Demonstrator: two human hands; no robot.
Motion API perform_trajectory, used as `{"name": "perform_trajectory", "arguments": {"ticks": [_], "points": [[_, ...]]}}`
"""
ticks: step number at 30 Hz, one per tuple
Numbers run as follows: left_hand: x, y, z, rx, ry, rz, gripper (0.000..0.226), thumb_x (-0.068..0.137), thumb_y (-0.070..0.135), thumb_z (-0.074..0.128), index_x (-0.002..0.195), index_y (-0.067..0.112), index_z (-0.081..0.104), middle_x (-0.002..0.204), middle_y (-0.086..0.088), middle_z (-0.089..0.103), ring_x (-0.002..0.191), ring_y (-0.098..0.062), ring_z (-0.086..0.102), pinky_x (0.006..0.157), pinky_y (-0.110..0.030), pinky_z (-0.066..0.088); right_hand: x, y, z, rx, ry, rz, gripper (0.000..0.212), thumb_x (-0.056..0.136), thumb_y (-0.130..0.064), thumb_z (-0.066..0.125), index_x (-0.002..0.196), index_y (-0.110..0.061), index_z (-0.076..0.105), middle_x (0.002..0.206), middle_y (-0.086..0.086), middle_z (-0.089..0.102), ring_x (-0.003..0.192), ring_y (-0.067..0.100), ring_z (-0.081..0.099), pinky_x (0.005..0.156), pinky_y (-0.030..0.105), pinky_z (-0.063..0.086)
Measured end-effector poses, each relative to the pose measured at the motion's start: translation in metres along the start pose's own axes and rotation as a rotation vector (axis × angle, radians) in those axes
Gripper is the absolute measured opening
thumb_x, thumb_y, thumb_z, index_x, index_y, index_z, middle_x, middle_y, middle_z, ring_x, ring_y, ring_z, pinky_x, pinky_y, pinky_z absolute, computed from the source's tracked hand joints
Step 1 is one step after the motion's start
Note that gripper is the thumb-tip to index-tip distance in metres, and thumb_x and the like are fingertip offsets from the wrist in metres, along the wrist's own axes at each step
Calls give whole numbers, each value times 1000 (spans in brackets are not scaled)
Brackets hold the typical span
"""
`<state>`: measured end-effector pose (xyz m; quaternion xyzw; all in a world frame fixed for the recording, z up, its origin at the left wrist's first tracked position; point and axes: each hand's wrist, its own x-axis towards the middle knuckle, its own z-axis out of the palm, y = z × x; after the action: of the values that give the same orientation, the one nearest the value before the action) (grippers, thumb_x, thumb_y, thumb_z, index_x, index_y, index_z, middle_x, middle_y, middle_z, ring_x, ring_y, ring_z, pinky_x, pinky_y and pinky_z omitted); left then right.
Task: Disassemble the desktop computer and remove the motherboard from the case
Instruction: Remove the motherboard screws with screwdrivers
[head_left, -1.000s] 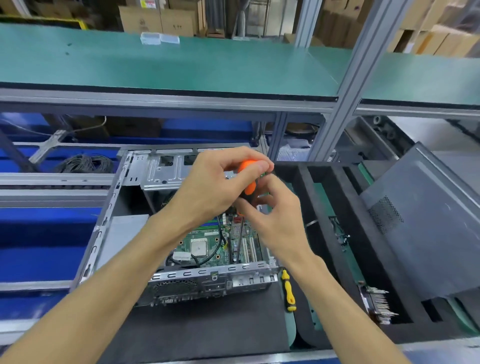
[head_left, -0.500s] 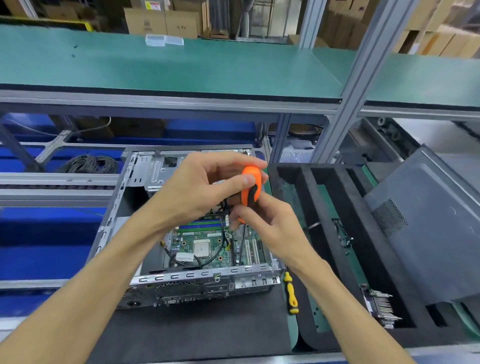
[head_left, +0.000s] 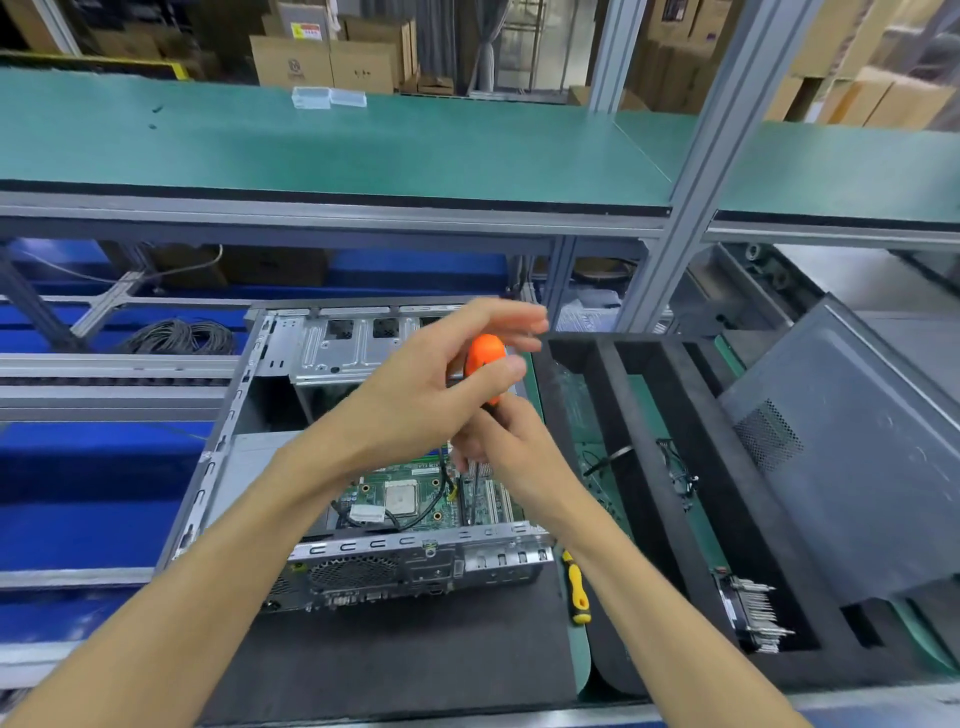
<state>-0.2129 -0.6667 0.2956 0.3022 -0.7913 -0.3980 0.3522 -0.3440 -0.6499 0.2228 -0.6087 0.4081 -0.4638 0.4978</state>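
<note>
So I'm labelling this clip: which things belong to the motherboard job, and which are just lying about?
In the job:
orange screwdriver, pinched by left hand, steadied by right hand
motherboard
computer case

Lying about:
yellow screwdriver
grey side panel
coiled cable

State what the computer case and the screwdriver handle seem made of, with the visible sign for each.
Case: bare sheet metal, likely steel; grey, dull sheen, stamped slots and vents.
Screwdriver handle: probably moulded plastic or rubber; smooth orange surface with a black part.

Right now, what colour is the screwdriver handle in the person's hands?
Bright orange with black, on the screwdriver handle, seen in the head view.
</note>
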Motion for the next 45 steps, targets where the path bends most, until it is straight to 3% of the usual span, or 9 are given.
{"name": "perform_trajectory", "arguments": {"ticks": [4,9,13,16,20,29,37,41,45], "points": [[-5,6,-10,-117,-122,-45,39,99,3,50,137,13,56,124,0,69,117,-14,64,97,-30,53,5,-1,-5,-15,-8,40,30,76,-40,58,49,-28,58,47,-4,50,53,23,49,61,36,43],[7,-1,-8,437,229,31,33,82,38,78,82,14,55,72,6,58,67,-14,54,60,-33,45,3,3,-4,-118,-59,-3,18,87,-36,63,70,-41,63,63,-7,60,59,9,54,61,20,45],[11,-11,-2,677,407,-12,40,90,46,64,78,16,41,65,5,45,62,-18,46,57,-34,36,-1,20,-3,-724,14,-94,15,92,-44,62,88,-32,54,72,-9,58,67,9,55,62,32,47],[11,-13,-4,291,252,-80,12,98,30,57,100,19,51,100,7,62,85,-7,59,73,-31,46,-3,25,-10,-773,40,-37,30,91,-46,65,78,-35,39,53,-6,46,52,11,47,51,30,34],[2,-5,-12,-185,-173,-106,36,103,15,41,139,15,49,141,4,56,128,-8,55,103,-32,49,-7,24,-11,-681,-105,12,21,95,-21,61,108,-19,45,50,-4,47,48,11,46,49,22,32],[-9,-5,-20,23,-95,-73,37,97,-4,54,121,19,70,104,1,76,93,-27,72,86,-45,58,-8,13,-29,-568,-213,152,14,85,-12,62,93,-20,52,83,11,62,69,25,54,66,42,56],[-15,-9,-11,-256,-170,-138,31,92,-7,61,120,1,51,124,-10,68,116,-24,65,100,-39,52,-2,17,-33,-587,-239,283,29,87,-33,74,77,-21,49,54,-5,62,45,13,65,44,19,45],[-12,-15,-5,-168,22,-154,47,79,20,81,103,9,42,78,-2,69,69,-25,64,72,-43,56,-2,23,-27,-916,-240,225,66,85,-61,63,48,-17,29,38,-4,28,41,14,33,46,29,31],[-10,-17,-3,-32,58,-144,37,82,51,68,111,31,58,79,-14,51,67,-25,52,66,-34,48,-3,25,-13,-959,-270,113,56,95,-34,57,49,-15,31,43,-1,31,43,17,33,44,28,22]]}}
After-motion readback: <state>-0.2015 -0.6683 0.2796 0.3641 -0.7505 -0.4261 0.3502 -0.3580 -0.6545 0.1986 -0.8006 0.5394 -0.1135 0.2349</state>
